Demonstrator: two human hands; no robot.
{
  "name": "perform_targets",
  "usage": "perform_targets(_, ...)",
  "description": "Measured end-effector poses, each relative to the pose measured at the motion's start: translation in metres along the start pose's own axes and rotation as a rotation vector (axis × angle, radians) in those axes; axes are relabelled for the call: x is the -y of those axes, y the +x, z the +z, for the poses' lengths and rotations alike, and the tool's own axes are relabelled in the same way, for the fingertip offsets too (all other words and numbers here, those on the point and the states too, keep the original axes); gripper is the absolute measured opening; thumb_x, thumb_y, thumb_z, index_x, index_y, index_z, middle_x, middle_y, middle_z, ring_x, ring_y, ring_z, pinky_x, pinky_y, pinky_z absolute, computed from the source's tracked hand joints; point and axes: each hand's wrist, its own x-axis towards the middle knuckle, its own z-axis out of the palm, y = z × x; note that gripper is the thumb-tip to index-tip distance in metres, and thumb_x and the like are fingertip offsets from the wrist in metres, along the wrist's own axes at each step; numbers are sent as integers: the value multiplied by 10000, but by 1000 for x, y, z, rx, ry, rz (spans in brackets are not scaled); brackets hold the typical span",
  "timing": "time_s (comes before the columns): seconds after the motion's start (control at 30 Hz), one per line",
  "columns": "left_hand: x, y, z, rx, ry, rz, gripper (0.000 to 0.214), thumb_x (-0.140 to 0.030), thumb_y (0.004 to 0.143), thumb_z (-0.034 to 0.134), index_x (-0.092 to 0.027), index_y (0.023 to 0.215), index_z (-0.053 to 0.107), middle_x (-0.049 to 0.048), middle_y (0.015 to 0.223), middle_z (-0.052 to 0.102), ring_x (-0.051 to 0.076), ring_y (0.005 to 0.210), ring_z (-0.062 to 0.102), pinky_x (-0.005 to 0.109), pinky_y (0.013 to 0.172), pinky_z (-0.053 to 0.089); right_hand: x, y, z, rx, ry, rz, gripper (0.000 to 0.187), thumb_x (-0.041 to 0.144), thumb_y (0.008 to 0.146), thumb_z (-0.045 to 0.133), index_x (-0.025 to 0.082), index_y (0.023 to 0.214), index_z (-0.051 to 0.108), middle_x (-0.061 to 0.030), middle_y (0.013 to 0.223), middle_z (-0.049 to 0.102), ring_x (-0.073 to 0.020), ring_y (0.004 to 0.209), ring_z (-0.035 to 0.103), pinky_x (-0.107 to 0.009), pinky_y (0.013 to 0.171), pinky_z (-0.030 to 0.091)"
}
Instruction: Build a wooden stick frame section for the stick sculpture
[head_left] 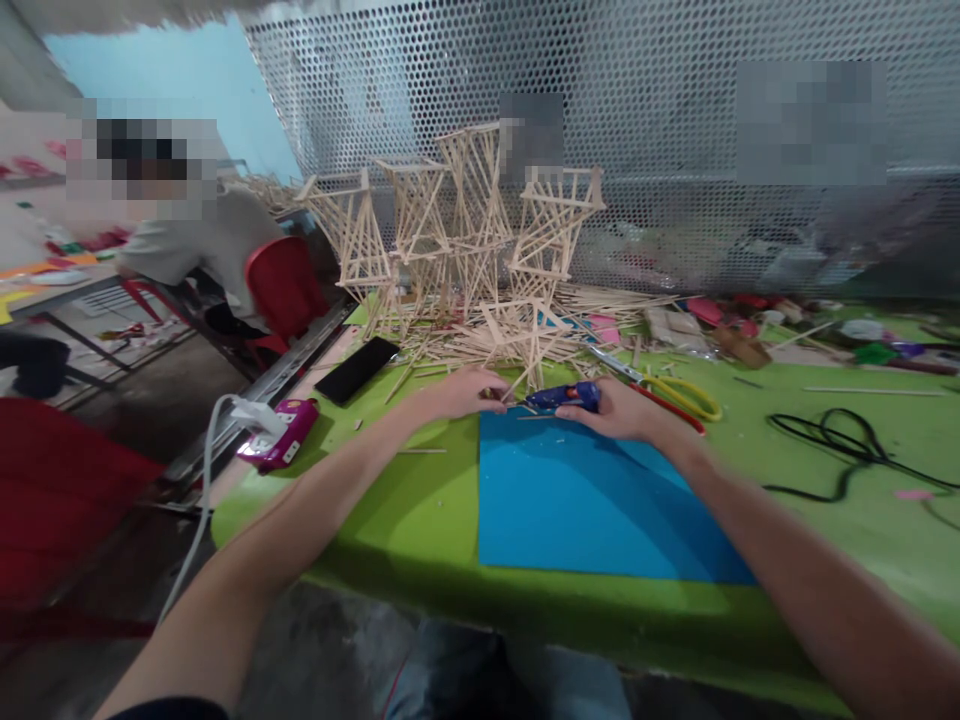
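Note:
In my right hand (619, 408) is a blue glue gun (566, 396), its nozzle pointing left. My left hand (474, 391) pinches thin wooden sticks (517, 384) close to that nozzle. Both hands are above the far edge of a blue sheet (592, 510) on the green-covered table. Just behind them lies a loose pile of wooden sticks (517, 335), with a small stick frame among it. Whether the nozzle touches the sticks I cannot tell.
Stick towers (480, 200) stand at the back by a perforated metal screen (637, 110). Yellow-handled scissors (686, 395) lie right, near a black cable (832, 440). A phone (358, 368) and purple power strip (279, 437) lie left. A person (195, 230) sits beyond.

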Motion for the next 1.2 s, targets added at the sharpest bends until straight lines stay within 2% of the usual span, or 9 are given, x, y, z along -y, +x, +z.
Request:
perform_targets(0.27, 1, 1, 0, -20, 28, 43, 293, -451, 1035, 592, -207, 1057, 752, 57, 1144, 773, 222, 1065, 695, 327, 965, 468, -1, 0, 1, -11, 44, 22, 523, 743, 785, 759, 228, 714, 692, 14, 509, 539, -145, 496, 450, -296, 478, 325)
perform_targets(0.53, 5, 1, 2, -25, 49, 39, 283, -435, 1042, 593, -213, 1114, 755, 59, 1199, 766, 212, 1086, 692, 312, 963, 479, 5, 0, 0, -4, 67, 23, 516, 718, 782, 778, 222, 685, 675, 17, 518, 541, -133, 501, 449, -284, 476, 339)
perform_targets(0.7, 5, 1, 2, -33, 81, 14, 300, -453, 1044, 592, -207, 1104, 752, 55, 1191, 771, 210, 1082, 701, 311, 973, 482, 7, -6, -11, 39, 237, 28, 538, 742, 756, 791, 207, 782, 736, 3, 576, 600, -148, 546, 509, -275, 494, 404)
perform_targets(0.87, 15, 1, 5, -98, 193, 8, 330, -433, 1069, 545, -214, 1231, 731, 65, 1325, 742, 213, 1168, 696, 340, 1077, 471, 5, -22, -26, -8, 402, 34, 571, 750, 862, 698, 186, 797, 764, -56, 701, 683, -155, 605, 577, -283, 549, 454)
perform_targets(0.93, 19, -1, 3, -165, 240, 1, 377, -475, 1048, 574, -213, 1275, 721, 77, 1305, 754, 214, 1108, 719, 342, 1013, 517, 7, -25, -26, -68, 486, 24, 567, 748, 879, 680, 194, 799, 770, -71, 763, 711, -165, 638, 601, -296, 580, 475)
perform_targets(1.0, 19, -5, -1, -287, 272, 36, 359, -484, 1031, 591, -213, 1206, 750, 72, 1189, 791, 194, 960, 742, 316, 870, 557, 12, -26, -24, -123, 558, 19, 548, 739, 876, 691, 202, 799, 764, -71, 795, 721, -165, 639, 601, -301, 582, 477)
perform_targets(1.1, 12, -12, -8, -583, 330, 180, 253, -397, 1025, 592, -218, 979, 764, 34, 907, 799, 144, 741, 712, 270, 697, 531, 24, -22, -19, -154, 588, 9, 527, 722, 881, 703, 204, 791, 738, -56, 782, 708, -148, 603, 578, -294, 557, 465)
perform_targets(1.2, -2, -16, -9, -846, 422, 333, 161, -366, 989, 665, -226, 944, 731, -1, 792, 763, 113, 656, 677, 243, 629, 498, 34, -18, -13, -133, 571, 34, 518, 697, 923, 674, 197, 794, 719, -44, 744, 686, -133, 568, 563, -281, 528, 454)
